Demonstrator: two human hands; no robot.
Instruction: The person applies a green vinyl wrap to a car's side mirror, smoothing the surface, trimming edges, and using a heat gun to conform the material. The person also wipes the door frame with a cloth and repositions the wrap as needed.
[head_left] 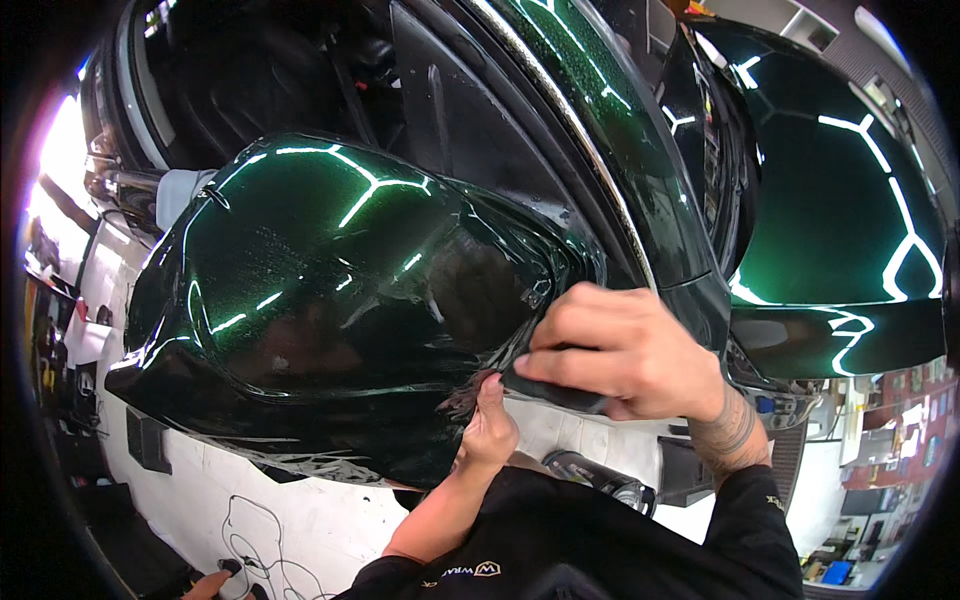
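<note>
Glossy dark green film [300, 290] lies stretched over a car's side mirror, its surface wavy, with creases bunched toward the mirror's door end. My left hand [487, 430] is closed at the film's lower edge, its thumb pointing up against the wrinkled material; its other fingers are mostly hidden. Right beside it, my right hand [625, 350] has curled fingers pinching the gathered dark film near the mirror's base. A dark rounded part shows beneath those fingers, and I cannot make out whether it is film or mirror base. Ragged whitish folds run along the film's bottom edge.
Behind the mirror is the car's door frame with a chrome strip [570, 110]; the green hood [840, 210] fills the upper right. A dark cylindrical container [600, 485] stands below my hands. Cables [255, 540] lie on the pale floor, with part of a person's hand [208, 585] nearby.
</note>
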